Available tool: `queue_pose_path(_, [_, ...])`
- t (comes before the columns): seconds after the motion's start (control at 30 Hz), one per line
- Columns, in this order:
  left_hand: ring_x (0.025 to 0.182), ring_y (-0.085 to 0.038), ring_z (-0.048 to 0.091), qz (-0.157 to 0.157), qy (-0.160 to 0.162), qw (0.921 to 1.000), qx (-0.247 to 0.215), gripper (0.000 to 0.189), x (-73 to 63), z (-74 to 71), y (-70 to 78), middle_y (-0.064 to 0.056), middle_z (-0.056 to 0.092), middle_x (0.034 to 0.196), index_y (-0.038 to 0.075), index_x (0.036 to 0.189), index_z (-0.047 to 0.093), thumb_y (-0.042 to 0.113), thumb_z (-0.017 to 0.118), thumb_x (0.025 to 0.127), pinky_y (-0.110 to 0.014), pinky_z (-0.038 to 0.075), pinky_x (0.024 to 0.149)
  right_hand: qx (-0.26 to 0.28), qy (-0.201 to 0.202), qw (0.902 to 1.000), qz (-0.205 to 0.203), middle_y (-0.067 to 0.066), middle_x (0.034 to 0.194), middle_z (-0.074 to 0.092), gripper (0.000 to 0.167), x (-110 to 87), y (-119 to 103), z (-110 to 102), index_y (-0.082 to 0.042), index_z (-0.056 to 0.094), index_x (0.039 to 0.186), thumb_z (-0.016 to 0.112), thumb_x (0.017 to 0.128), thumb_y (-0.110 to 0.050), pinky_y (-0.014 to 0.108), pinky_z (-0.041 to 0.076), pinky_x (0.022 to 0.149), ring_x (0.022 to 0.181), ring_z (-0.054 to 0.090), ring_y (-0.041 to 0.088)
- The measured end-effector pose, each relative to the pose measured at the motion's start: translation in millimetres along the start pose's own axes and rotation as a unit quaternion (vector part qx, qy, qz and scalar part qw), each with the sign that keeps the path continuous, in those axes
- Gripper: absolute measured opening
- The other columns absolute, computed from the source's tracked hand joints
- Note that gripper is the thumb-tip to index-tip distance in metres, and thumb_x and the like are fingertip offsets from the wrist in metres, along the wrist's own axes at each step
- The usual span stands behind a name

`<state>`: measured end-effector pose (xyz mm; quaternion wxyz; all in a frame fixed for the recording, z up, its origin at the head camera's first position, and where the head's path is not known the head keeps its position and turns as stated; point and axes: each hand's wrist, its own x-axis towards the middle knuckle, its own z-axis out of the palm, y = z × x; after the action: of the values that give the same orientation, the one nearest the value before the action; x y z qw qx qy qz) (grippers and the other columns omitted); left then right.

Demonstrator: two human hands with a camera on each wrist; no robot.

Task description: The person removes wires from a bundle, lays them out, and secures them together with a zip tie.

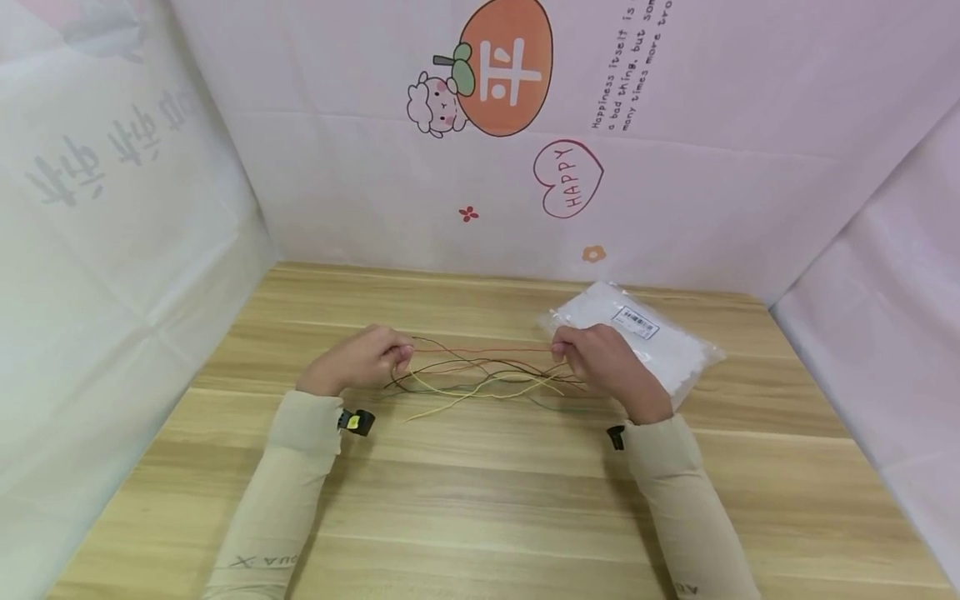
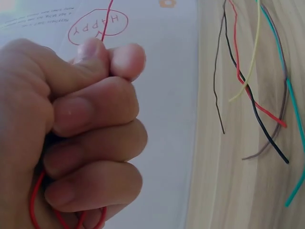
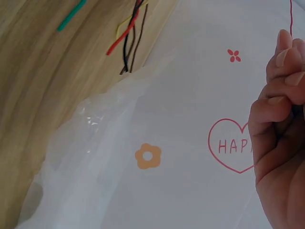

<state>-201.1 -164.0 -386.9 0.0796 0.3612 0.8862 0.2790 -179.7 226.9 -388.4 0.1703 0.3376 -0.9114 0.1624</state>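
A thin red wire (image 1: pixel 483 351) runs almost straight between the two hands, above the wooden table. My left hand (image 1: pixel 373 357) pinches one end between thumb and forefinger, its other fingers curled. Loops of red wire (image 2: pixel 33 202) show below that palm in the left wrist view. The other end is pinched in the fingertips of my right hand (image 1: pixel 606 362), which is partly cut off in the right wrist view. Beneath the held wire, several loose wires lie crossed on the table, among them a yellow wire (image 1: pixel 438 409), a black wire (image 2: pixel 258 112) and a green wire (image 2: pixel 294 114).
A clear plastic bag (image 1: pixel 678 354) with white contents and a barcode label (image 1: pixel 635 322) lies beside and behind the right hand. The wooden table (image 1: pixel 480 517) meets a printed white cloth (image 1: pixel 360 192) at the back, with more cloth at both sides.
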Motion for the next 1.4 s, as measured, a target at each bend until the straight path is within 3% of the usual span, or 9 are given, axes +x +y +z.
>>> queue_pose_path(0.23, [0.062,-0.007,0.048,-0.013,0.008,0.9998,0.014,0.038,-0.6,0.4,-3.9,-0.002,0.062,0.069,0.005,0.075,0.065,0.003,0.048,0.109,-0.027,0.047,0.069,0.013,-0.034,0.9993,0.001,0.003,0.073,0.072,0.022,-1.2,1.8,2.4,-0.01,0.069,0.08,0.065,0.099,0.001,0.035,0.052,0.063,0.058,0.051,0.011])
queue_pose_path(0.57, [0.06,-0.006,0.046,-0.007,0.007,0.9998,0.016,0.04,-0.9,0.0,-6.6,0.0,0.063,0.068,0.005,0.073,0.065,0.005,0.048,0.11,-0.027,0.046,0.068,0.009,-0.06,0.9981,0.011,0.001,0.072,0.071,0.028,-0.3,2.0,3.7,-0.013,0.066,0.076,0.064,0.1,0.0,0.032,0.05,0.062,0.058,0.049,0.008])
queue_pose_path(0.77, [0.056,-0.005,0.043,-0.02,-0.012,0.9997,0.0,0.042,-1.0,1.2,-8.6,0.006,0.056,0.065,0.004,0.072,0.065,0.007,0.047,0.11,-0.026,0.044,0.063,0.022,-0.075,0.9968,0.019,0.001,0.074,0.071,0.029,-1.0,4.7,5.8,-0.012,0.067,0.077,0.061,0.101,0.003,0.03,0.049,0.064,0.061,0.049,0.007])
queue_pose_path(0.97, [0.053,-0.005,0.038,-0.053,-0.043,0.9974,-0.023,0.044,-0.3,1.4,-8.0,0.006,0.052,0.063,0.003,0.072,0.065,0.009,0.047,0.112,-0.024,0.039,0.058,0.04,-0.092,0.9945,0.032,0.001,0.074,0.07,0.027,-1.6,6.0,7.1,-0.01,0.068,0.078,0.06,0.101,0.003,0.03,0.049,0.066,0.063,0.051,0.007])
queue_pose_path(1.2, [0.054,-0.006,0.036,-0.053,-0.06,0.9965,-0.024,0.044,-1.5,3.4,-10.5,0.006,0.048,0.063,0.007,0.07,0.059,0.009,0.046,0.112,-0.024,0.036,0.058,0.052,-0.111,0.9916,0.041,-0.002,0.07,0.065,0.027,-1.6,7.2,8.8,-0.01,0.067,0.078,0.061,0.103,-0.002,0.027,0.046,0.066,0.062,0.048,0.007])
queue_pose_path(1.27, [0.054,-0.007,0.037,-0.064,-0.066,0.9956,-0.017,0.043,-2.5,4.1,-11.5,0.006,0.047,0.063,0.01,0.07,0.057,0.011,0.046,0.112,-0.025,0.037,0.059,0.053,-0.115,0.9909,0.044,-0.005,0.068,0.061,0.028,-2.0,8.3,9.1,-0.011,0.066,0.077,0.062,0.103,-0.003,0.027,0.044,0.065,0.062,0.047,0.006])
queue_pose_path(1.4, [0.055,-0.01,0.037,-0.117,-0.078,0.99,-0.004,0.045,-5.7,4.1,-13.4,0.006,0.044,0.061,0.014,0.067,0.051,0.015,0.048,0.112,-0.027,0.038,0.062,0.048,-0.121,0.9898,0.059,-0.008,0.066,0.052,0.03,-4.5,12.2,9.9,-0.012,0.061,0.074,0.062,0.103,-0.003,0.027,0.042,0.065,0.062,0.045,0.007])
